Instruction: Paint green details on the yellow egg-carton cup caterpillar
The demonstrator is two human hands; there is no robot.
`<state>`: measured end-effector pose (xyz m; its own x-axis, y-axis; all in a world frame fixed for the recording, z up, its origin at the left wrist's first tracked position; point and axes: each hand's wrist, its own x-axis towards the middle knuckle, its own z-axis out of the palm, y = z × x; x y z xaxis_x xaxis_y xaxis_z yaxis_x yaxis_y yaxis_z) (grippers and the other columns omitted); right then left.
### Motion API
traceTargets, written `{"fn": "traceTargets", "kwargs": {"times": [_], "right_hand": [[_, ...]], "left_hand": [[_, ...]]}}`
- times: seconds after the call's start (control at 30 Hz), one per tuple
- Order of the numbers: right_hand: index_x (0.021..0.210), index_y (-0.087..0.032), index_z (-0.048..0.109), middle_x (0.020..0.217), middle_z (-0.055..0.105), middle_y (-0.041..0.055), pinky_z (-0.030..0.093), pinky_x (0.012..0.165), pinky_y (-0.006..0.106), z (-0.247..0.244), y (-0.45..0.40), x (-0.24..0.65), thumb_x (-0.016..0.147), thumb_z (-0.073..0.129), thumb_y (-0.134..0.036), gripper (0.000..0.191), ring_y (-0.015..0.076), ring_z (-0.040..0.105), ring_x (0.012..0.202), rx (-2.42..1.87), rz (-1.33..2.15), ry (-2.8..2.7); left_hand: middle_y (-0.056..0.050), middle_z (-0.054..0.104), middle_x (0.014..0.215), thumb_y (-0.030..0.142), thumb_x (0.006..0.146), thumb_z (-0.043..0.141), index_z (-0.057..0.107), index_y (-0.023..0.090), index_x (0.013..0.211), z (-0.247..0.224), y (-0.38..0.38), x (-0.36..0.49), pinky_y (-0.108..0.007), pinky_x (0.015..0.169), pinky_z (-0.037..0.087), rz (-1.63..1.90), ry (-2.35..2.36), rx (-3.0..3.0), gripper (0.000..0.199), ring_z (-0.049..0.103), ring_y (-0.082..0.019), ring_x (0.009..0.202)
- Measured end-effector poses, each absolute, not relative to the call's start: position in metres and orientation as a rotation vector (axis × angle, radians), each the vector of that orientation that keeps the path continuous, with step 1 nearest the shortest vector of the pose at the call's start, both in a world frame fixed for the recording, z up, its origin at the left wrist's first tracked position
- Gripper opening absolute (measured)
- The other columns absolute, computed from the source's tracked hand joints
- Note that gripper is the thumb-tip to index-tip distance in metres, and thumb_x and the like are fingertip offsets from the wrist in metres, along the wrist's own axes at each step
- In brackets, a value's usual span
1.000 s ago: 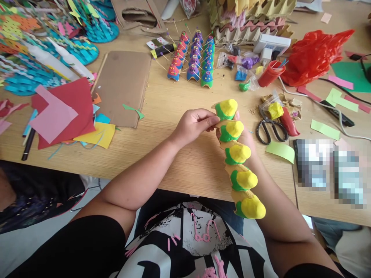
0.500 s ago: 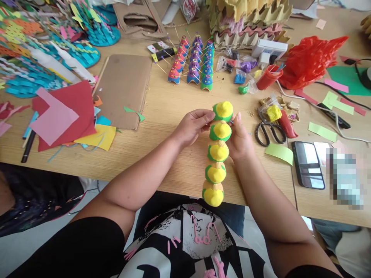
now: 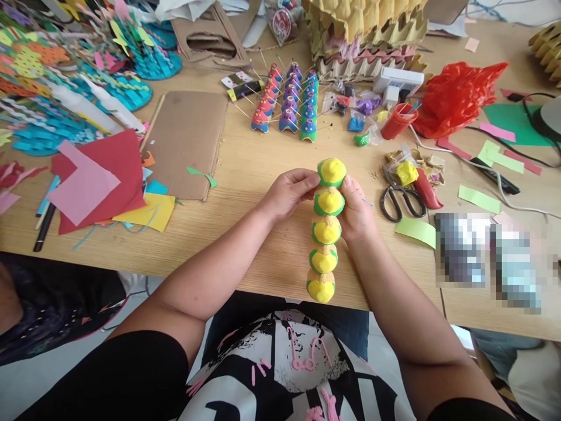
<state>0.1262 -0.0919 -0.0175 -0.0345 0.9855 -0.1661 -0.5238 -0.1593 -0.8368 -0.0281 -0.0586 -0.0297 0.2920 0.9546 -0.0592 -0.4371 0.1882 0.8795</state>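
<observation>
In the head view, a strip of egg carton (image 3: 325, 234) hangs in front of me, its several bumps capped with yellow clay over green. My left hand (image 3: 291, 190) pinches the far end of the strip from the left, thumb and fingers against the green rim. On the opposite side, my right hand (image 3: 358, 213) grips that same end, with its thumb at the edge and its other fingers partly hidden. A tiny blue sliver shows by the right fingers. Beyond my hands stand finished-looking red, purple and blue-green carton strips (image 3: 308, 111) with pins stuck in them.
Black-handled scissors (image 3: 401, 202) lie to the right beside a yellow clay packet (image 3: 407, 173). A red cup (image 3: 398, 121) and a red plastic bag (image 3: 462, 99) sit farther back. Flat cardboard (image 3: 186, 143) and coloured paper (image 3: 100, 175) are on the left; stacked egg trays (image 3: 368, 29) stand behind.
The carton strip and both hands have shifted slightly, with the strip's near end tilting away from me. The view has turned a little to the right. Both hands keep their hold.
</observation>
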Motion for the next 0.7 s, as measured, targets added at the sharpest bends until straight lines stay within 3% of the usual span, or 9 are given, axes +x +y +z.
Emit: {"fn": "traceTargets", "kwargs": {"times": [0.13,0.27,0.43,0.57,0.7], "right_hand": [[0.083,-0.034,0.066,0.08,0.075,0.0013,0.055,0.079,0.045,-0.016,-0.094,0.126,0.072,0.087,-0.065,0.039,0.0296,0.07,0.091,-0.996,1.467,-0.691],[0.091,-0.036,0.066,0.087,0.077,0.0017,0.055,0.089,0.051,-0.019,-0.09,0.128,0.074,0.082,-0.067,0.039,0.0324,0.07,0.103,-1.022,1.447,-0.703],[0.099,-0.033,0.062,0.097,0.079,0.0026,0.053,0.101,0.054,-0.036,-0.073,0.136,0.083,0.072,-0.071,0.043,0.0309,0.069,0.112,-1.05,1.317,-0.842],[0.108,-0.03,0.063,0.105,0.078,0.0037,0.057,0.092,0.049,-0.044,-0.062,0.143,0.09,0.063,-0.073,0.046,0.0274,0.071,0.105,-1.09,1.192,-0.964],[0.102,-0.025,0.068,0.097,0.074,0.0044,0.055,0.086,0.041,-0.041,-0.057,0.152,0.098,0.051,-0.073,0.051,0.0239,0.068,0.097,-1.259,0.887,-1.254]], "left_hand": [[0.003,0.068,0.068,0.062,0.062,0.1,0.079,0.017,0.081,-0.033,-0.058,-0.028,-0.02,0.063,0.051,1.12,0.719,0.93,0.053,0.06,-0.008,0.063],[0.001,0.075,0.082,0.058,0.063,0.1,0.08,0.018,0.093,-0.03,-0.06,-0.029,-0.021,0.069,0.056,1.148,0.726,0.895,0.054,0.067,-0.009,0.072],[-0.004,0.081,0.108,0.051,0.085,0.088,0.075,0.021,0.116,-0.022,-0.066,-0.028,-0.024,0.081,0.059,1.134,0.697,0.904,0.045,0.076,-0.015,0.094],[-0.007,0.079,0.125,0.041,0.098,0.075,0.066,0.022,0.132,-0.021,-0.068,-0.025,-0.029,0.093,0.061,1.145,0.72,0.87,0.04,0.078,-0.019,0.106],[-0.009,0.077,0.133,0.039,0.106,0.061,0.059,0.024,0.141,-0.019,-0.066,-0.024,-0.04,0.114,0.057,1.139,0.787,0.776,0.038,0.076,-0.022,0.121]]}}
